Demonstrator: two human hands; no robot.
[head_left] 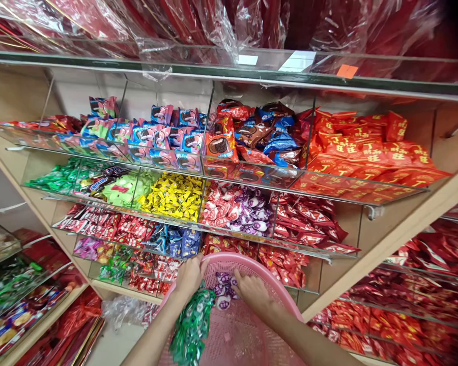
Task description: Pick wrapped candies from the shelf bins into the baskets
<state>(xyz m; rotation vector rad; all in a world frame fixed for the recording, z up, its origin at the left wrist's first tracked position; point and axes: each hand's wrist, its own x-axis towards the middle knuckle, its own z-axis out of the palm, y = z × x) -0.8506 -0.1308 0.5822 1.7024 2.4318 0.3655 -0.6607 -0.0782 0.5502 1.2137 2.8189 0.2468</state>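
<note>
My left hand [191, 277] is closed over the far rim of a pink plastic basket [286, 297]. Inside the basket, my right hand [250, 290] reaches down with its fingers curled at a few purple-and-white wrapped candies [223, 302]. Part of what lies under those fingers is hidden. To the left of the purple candies, and partly behind my left wrist, is a heap of green wrapped candies [191, 325]. The rest of the basket's pink mesh bottom shows bare apart from a small pale piece.
Tiered shelves with clear dividers hold wrapped sweets: yellow candies [173, 198], purple-and-white candies [255, 213] and red packets [370, 142]. A glass shelf edge [213, 73] runs above. Wooden side panels [397, 244] flank the tiers, with more sweets on both sides.
</note>
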